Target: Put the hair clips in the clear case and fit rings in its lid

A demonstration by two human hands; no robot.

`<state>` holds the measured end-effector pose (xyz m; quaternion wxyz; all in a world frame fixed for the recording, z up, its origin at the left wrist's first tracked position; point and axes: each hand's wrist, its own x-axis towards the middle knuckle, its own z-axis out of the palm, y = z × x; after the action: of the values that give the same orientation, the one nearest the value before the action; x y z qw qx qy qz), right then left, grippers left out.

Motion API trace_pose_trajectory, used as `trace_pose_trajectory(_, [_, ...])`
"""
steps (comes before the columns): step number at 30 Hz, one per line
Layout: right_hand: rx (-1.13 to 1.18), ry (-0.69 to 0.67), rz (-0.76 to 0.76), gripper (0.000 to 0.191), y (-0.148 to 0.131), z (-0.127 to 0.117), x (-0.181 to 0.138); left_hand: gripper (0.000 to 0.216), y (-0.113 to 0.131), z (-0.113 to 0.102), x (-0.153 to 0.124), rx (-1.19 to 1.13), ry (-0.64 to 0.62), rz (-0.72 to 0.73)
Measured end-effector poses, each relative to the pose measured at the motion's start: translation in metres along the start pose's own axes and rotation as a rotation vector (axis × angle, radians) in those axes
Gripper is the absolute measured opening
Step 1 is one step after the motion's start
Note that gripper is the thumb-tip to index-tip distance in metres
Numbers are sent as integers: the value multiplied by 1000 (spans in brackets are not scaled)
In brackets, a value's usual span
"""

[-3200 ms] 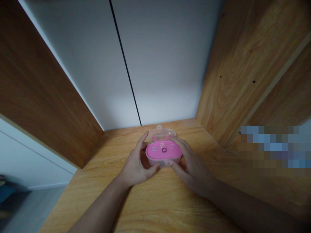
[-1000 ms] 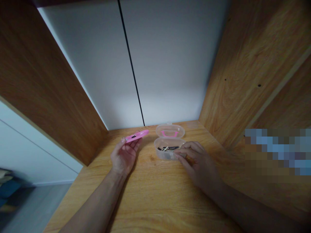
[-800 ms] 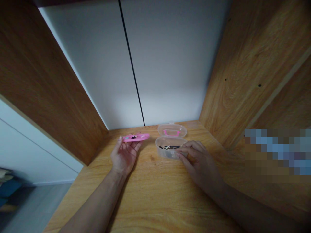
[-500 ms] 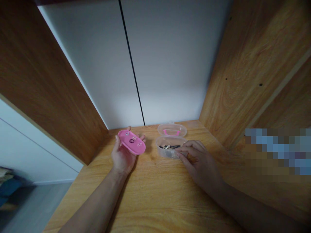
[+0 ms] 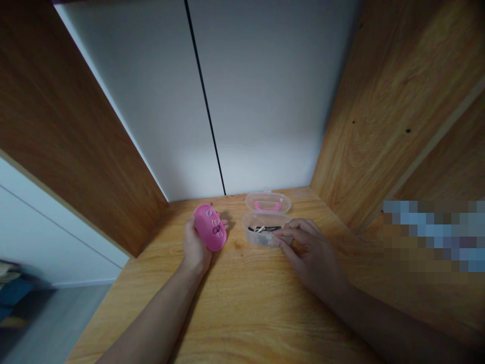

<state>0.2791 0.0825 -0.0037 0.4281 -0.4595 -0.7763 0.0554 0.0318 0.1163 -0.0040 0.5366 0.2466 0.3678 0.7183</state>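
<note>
A pink oval tray (image 5: 203, 222) rests in my left hand (image 5: 195, 253), whose fingers curl around its side and underneath. The tray leans over to the right, with several small rings that look like hair ties (image 5: 215, 230) inside, some pale and one or two black. My right hand (image 5: 314, 255) pinches the near right side of a clear oval plastic box (image 5: 259, 239) that stands on the wooden surface. Dark and pale slim pieces resembling hair clips (image 5: 265, 229) lie in the box. Its clear lid (image 5: 268, 196), with a pink handle, is hinged back behind it.
The wooden surface (image 5: 235, 308) ends at white panels (image 5: 257, 126) with a dark seam between them. Wooden side boards stand at the left (image 5: 98, 167) and right (image 5: 352, 146). Down at the far left a blue item (image 5: 17, 298) sits near the floor.
My left hand has turned the pink tray, tipping it steeper and toward the right, and the rings have slid lower in it. My right hand and the box have stayed in place.
</note>
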Motion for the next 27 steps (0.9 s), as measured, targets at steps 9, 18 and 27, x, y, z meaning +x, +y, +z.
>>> trace_pose_trajectory(9, [12,6,-5,13,1,1,1,54,-6,-7,0,121,53,143])
trace_pose_trajectory(18, [14,24,-24,12,1,2,0,69,-5,-8,-4,335,49,357])
trace_pose_trajectory(27, [24,36,-31,12,2,2,0,61,-5,-8,-13,431,-85,410])
